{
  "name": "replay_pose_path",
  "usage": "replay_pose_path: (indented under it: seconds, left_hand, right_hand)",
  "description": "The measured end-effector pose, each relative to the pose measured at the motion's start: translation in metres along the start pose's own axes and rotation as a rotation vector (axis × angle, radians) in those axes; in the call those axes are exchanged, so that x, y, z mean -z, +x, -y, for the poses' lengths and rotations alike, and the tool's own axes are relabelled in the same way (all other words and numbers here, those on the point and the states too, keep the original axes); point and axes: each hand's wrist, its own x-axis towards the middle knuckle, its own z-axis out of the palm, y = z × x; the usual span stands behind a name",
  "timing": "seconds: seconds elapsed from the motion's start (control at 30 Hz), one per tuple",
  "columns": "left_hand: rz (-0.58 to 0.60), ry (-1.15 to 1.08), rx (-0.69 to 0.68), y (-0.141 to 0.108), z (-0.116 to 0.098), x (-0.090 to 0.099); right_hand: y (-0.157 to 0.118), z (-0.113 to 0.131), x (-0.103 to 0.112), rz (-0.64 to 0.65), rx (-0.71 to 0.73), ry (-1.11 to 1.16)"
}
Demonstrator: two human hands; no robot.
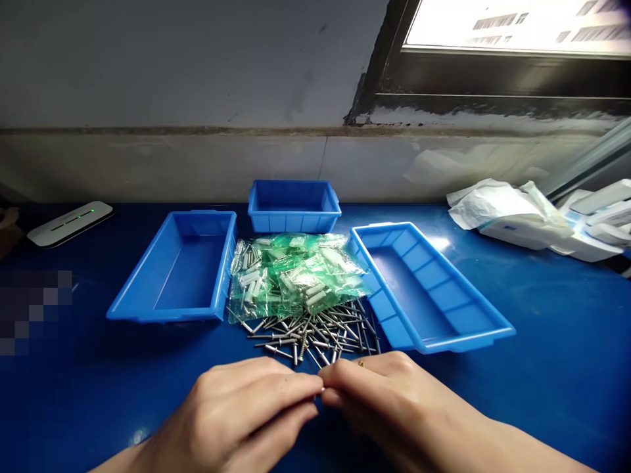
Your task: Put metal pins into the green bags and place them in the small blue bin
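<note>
My left hand [246, 407] and my right hand [384, 394] meet at the fingertips, low in the middle of the head view. Both are closed in a pinch. A tiny pale bit of something shows between the fingertips, too small to name. Just beyond my hands lies a loose pile of metal rivets [315, 335], with a few screws among them. Behind and partly over that pile rest several clear and green plastic bags [296, 272] holding white plugs and metal pieces.
Blue trays stand left [185, 269], behind [294, 220] and right [424, 289] of the bags, with nothing visible inside. A white device [71, 223] lies back left. Crumpled white packaging [513, 213] lies back right, below a window.
</note>
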Motion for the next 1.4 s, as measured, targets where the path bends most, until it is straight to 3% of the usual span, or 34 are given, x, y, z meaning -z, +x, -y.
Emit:
replay_pose_path:
  seconds: [0.13, 0.23, 0.37, 0.5, 0.63, 0.8, 0.93, 1.13, 1.4]
  left_hand:
    - [0.003, -0.081, -0.072, -0.005, 0.005, 0.001]
    - [0.068, -0.120, -0.039, -0.003, 0.001, 0.005]
    - [0.084, 0.071, 0.027, -0.004, -0.006, 0.004]
    - [0.089, 0.302, 0.008, -0.011, -0.004, -0.001]
    - [0.088, 0.373, -0.017, -0.014, 0.001, -0.002]
    - [0.135, 0.309, -0.033, -0.006, 0.000, 0.007]
    - [0.229, 0.206, -0.023, -0.002, -0.002, 0.011]
    - [0.188, 0.226, -0.025, -0.006, -0.001, 0.008]
    - [0.251, 0.251, -0.051, -0.003, 0.000, 0.012]
  right_hand:
    - [0.002, 0.002, 0.000, 0.052, 0.018, 0.052]
    - [0.001, 0.004, 0.002, 0.006, 0.029, 0.019]
    - [-0.002, 0.005, 0.005, -0.052, 0.030, -0.037]
    - [-0.005, 0.006, 0.007, -0.039, 0.041, -0.019]
    - [-0.003, 0.006, 0.006, 0.002, 0.067, -0.051]
    - [-0.001, 0.003, 0.008, 0.083, 0.090, -0.051]
    - [-0.004, -0.003, 0.007, 0.070, 0.109, -0.098]
    - [-0.004, -0.002, 0.004, 0.037, 0.104, -0.125]
    - [-0.003, 0.000, 0.006, 0.141, 0.098, -0.133]
